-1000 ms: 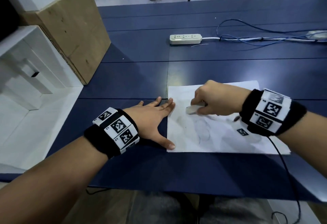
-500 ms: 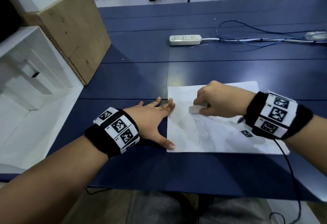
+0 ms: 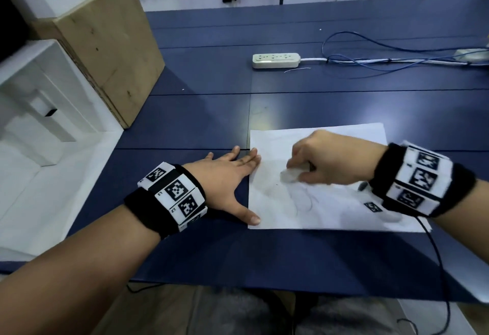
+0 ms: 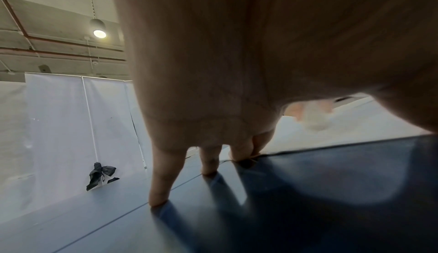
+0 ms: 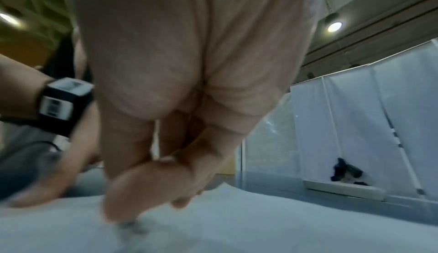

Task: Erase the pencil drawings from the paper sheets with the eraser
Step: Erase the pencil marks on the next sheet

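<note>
A sheet of paper [image 3: 330,202] with faint pencil lines lies flat on the blue desk [image 3: 201,112]. The right hand [image 3: 328,161] has its fingers curled round a pale eraser [image 3: 289,176], which, blurred as it is, seems pressed to the sheet's left half. The left hand [image 3: 227,178] lies flat with straight fingers, fingertips and thumb on the paper's left edge. A power strip [image 3: 275,60] sits farther back.
</note>
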Demonstrator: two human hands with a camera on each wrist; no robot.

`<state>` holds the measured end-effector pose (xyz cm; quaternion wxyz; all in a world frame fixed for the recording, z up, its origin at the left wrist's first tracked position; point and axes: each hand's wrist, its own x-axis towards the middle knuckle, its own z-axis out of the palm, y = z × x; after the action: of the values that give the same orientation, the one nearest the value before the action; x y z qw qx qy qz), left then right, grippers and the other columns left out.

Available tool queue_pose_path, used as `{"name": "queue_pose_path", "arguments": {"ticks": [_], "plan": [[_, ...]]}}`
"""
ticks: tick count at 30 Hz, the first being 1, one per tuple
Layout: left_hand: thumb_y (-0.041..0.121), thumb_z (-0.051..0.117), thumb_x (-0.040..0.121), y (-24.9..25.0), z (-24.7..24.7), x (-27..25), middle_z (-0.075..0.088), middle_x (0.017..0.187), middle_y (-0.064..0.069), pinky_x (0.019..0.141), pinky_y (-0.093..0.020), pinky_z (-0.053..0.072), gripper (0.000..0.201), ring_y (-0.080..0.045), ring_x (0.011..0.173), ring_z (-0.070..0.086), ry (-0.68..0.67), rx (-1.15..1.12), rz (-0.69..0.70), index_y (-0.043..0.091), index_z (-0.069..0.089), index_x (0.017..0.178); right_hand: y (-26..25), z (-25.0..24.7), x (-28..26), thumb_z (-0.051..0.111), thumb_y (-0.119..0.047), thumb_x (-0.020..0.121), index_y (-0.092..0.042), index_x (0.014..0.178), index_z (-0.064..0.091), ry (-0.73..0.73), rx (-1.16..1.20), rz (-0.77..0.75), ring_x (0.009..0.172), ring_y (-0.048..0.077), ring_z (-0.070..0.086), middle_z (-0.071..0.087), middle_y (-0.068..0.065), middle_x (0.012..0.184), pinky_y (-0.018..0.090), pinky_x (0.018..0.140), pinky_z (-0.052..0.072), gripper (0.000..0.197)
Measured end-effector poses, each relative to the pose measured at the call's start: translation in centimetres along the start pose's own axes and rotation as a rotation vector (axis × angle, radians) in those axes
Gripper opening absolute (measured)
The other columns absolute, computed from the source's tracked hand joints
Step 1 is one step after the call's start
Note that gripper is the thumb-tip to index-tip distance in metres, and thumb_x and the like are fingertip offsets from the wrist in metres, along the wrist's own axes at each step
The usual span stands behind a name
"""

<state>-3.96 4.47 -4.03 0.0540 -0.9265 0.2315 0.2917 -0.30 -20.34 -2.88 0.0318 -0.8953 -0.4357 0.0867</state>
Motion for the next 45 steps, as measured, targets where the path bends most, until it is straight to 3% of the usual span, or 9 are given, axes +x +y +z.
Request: {"name": "queue_pose_path", "arguments": {"ticks": [5,8,12,18,23,26,32,39,45], "plan": [[0.092,0.053,0.060,-0.1,0.0,0.0,-0.027,0.158,0.018,0.118,-0.062,0.005,0.134,-0.015,0.147,-0.022,-0.007,-0.002,0.005,0.029,-0.020,0.153,-2.1,-0.2,-1.9,0.067,-0.042,0.088,-0.024,0.100,0.076,-0.286,0.295,-0.079,0.052,0.011,0.065,0.067,-0.003,0.085,0.011,0.054,0.045,0.023],[0.094,0.051,0.059,-0.1,0.0,0.0,-0.027,0.157,0.018,0.118,-0.062,0.004,0.135,-0.015,0.147,-0.023,-0.016,0.004,0.005,0.029,-0.021,0.152,-0.3,-0.4,0.0,0.065,-0.030,0.087,-0.023,0.098,0.076,-0.167,0.185,0.039,0.046,0.008,0.063,0.071,0.004,0.083,0.019,0.052,0.051,0.017],[0.094,0.051,0.058,0.0,-0.1,-0.1,-0.027,0.157,0.019,0.118,-0.062,0.005,0.135,-0.015,0.147,-0.023,-0.015,0.001,0.000,0.029,-0.020,0.153,0.9,-0.1,0.6,0.034,-0.057,0.077,-0.014,0.076,0.065,-0.004,0.030,0.115,0.047,0.013,0.060,0.065,0.007,0.072,0.037,0.059,0.056,0.053],[0.092,0.054,0.060,0.1,-0.1,-0.1,-0.026,0.158,0.018,0.118,-0.062,0.006,0.134,-0.015,0.147,-0.022,-0.011,-0.004,-0.001,0.029,-0.020,0.153,-2.0,0.1,-2.0,0.058,-0.060,0.087,-0.020,0.091,0.073,-0.269,0.254,-0.112,0.051,0.010,0.063,0.062,-0.002,0.082,0.021,0.053,0.050,0.043],[0.092,0.053,0.059,0.1,-0.2,-0.1,-0.028,0.157,0.019,0.117,-0.063,0.006,0.134,-0.015,0.147,-0.023,-0.022,-0.006,-0.005,0.029,-0.020,0.152,0.7,-0.4,0.5,0.036,-0.069,0.077,-0.013,0.075,0.066,-0.042,0.044,0.064,0.046,0.018,0.057,0.063,0.010,0.072,0.028,0.050,0.051,0.063],[0.092,0.053,0.059,0.1,-0.1,-0.1,-0.027,0.157,0.019,0.117,-0.063,0.006,0.134,-0.014,0.147,-0.023,-0.015,-0.005,-0.004,0.030,-0.020,0.153,0.6,0.1,-0.2,0.032,-0.062,0.080,-0.012,0.072,0.062,0.050,0.003,-0.014,0.056,0.019,0.047,0.060,0.009,0.072,0.038,0.062,0.050,0.059],[0.092,0.053,0.059,0.0,-0.1,0.0,-0.027,0.157,0.019,0.117,-0.063,0.006,0.134,-0.015,0.147,-0.022,-0.018,-0.007,-0.002,0.030,-0.020,0.152,-1.9,0.1,-1.9,0.062,-0.059,0.087,-0.025,0.095,0.075,-0.242,0.238,-0.084,0.058,0.014,0.065,0.065,-0.001,0.082,0.029,0.059,0.055,0.038],[0.093,0.052,0.058,0.0,-0.1,-0.1,-0.028,0.156,0.020,0.118,-0.061,0.005,0.133,-0.013,0.147,-0.023,-0.016,-0.006,-0.002,0.031,-0.020,0.152,0.7,-0.2,0.2,0.031,-0.061,0.078,-0.013,0.069,0.060,0.020,0.014,0.093,0.055,0.022,0.051,0.059,0.007,0.064,0.043,0.062,0.053,0.056],[0.093,0.052,0.059,0.0,-0.1,0.0,-0.028,0.157,0.019,0.118,-0.062,0.004,0.133,-0.014,0.147,-0.023,-0.023,-0.001,-0.003,0.030,-0.020,0.152,-1.9,0.0,-2.1,0.045,-0.066,0.080,-0.015,0.093,0.072,-0.264,0.212,-0.082,0.059,0.017,0.064,0.065,0.005,0.078,0.020,0.054,0.048,0.059]]}}
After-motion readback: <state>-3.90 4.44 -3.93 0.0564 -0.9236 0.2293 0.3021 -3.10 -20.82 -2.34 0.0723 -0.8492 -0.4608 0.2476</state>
